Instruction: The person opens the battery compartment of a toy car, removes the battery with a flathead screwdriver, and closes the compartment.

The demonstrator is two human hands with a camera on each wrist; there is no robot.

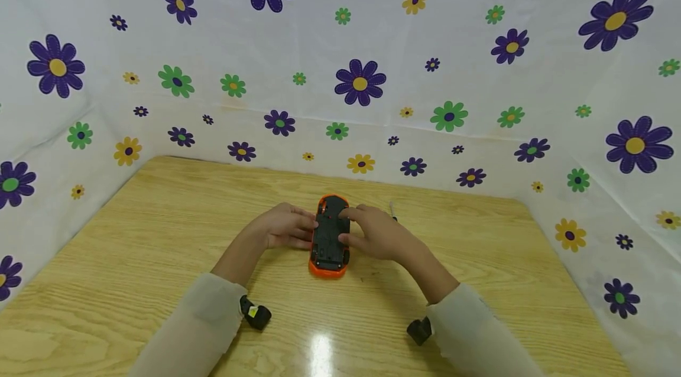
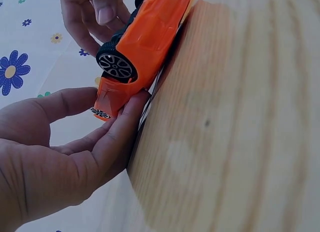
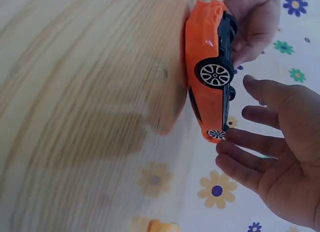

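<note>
An orange toy car [image 1: 330, 232] lies upside down on the table, its black underside facing up and its wheels showing. My left hand [image 1: 284, 226] holds the car by its left side. In the left wrist view, the left thumb [image 2: 75, 99] and fingers pinch one end near a wheel [image 2: 116, 65]. My right hand [image 1: 375, 232] hovers at the car's right side, its thumb and forefinger over the underside. Seen from the right wrist, this hand [image 3: 285, 142] has its fingers spread and loosely bent, gripping nothing.
Behind the right hand, a thin grey rod [image 1: 392, 209] with a dark end lies on the wooden table [image 1: 159, 235]. Tiny dark specks [image 1: 363, 279] lie nearer me. White cloth [image 1: 298, 40] with printed flowers stands around the table's back and sides.
</note>
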